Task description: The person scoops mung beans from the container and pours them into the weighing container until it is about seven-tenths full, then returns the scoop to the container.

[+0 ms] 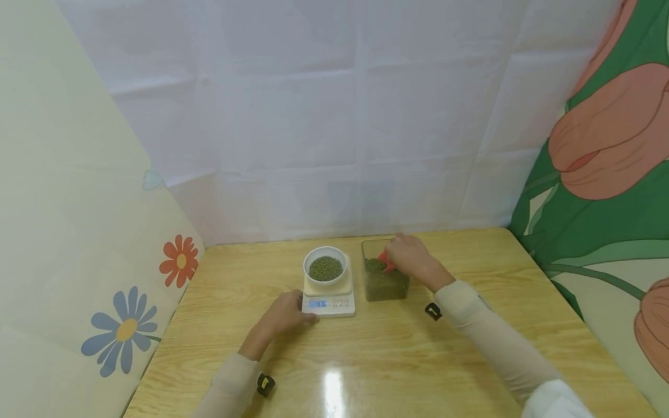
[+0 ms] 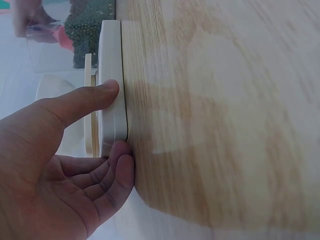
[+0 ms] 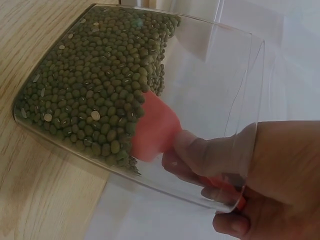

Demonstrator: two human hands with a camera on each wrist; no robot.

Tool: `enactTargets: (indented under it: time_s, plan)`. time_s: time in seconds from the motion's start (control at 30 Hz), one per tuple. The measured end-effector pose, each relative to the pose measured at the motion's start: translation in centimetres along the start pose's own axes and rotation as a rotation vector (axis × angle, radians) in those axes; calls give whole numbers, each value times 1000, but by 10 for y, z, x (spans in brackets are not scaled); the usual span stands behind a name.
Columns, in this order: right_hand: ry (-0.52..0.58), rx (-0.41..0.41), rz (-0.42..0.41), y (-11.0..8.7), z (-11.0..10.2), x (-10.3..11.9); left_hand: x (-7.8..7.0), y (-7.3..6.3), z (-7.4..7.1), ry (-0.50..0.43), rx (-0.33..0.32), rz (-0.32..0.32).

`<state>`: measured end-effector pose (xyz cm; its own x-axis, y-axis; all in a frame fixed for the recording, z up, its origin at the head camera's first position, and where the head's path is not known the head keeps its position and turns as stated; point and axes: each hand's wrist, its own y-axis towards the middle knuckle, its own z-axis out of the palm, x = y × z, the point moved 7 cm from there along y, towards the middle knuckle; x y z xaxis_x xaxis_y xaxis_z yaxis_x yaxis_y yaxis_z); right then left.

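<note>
A white kitchen scale (image 1: 329,306) carries a white bowl (image 1: 324,252) of green mung beans (image 1: 325,268), and its lit display appears to read 476. My left hand (image 1: 286,314) grips the scale's front left corner, thumb (image 2: 102,95) along the front edge and fingers curled at the side. To the right of the scale stands a clear plastic container (image 3: 210,37) partly filled with mung beans (image 3: 95,85). Inside it, my right hand (image 1: 410,255) holds a red scoop (image 3: 156,127) by the handle, the scoop's front end buried in the beans.
The wooden table (image 1: 366,360) reaches back to a white sheet (image 1: 287,145). Flower-patterned cloths (image 1: 617,174) hang at both sides. A black wrist device (image 1: 265,384) sits by the left sleeve, another (image 1: 433,311) by the right.
</note>
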<state>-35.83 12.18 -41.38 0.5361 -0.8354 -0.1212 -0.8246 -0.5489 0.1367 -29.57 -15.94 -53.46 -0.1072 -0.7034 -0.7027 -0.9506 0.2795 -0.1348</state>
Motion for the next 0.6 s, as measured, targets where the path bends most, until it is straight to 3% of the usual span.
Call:
enactTargets:
  time_s: [0.3,0.6]
  plan:
    - [138,34,2,3,0,-1,-2,-1,-1,5,-6,1]
    - [192,87,28,4,2,-1,0,0,-1,8,-4,-1]
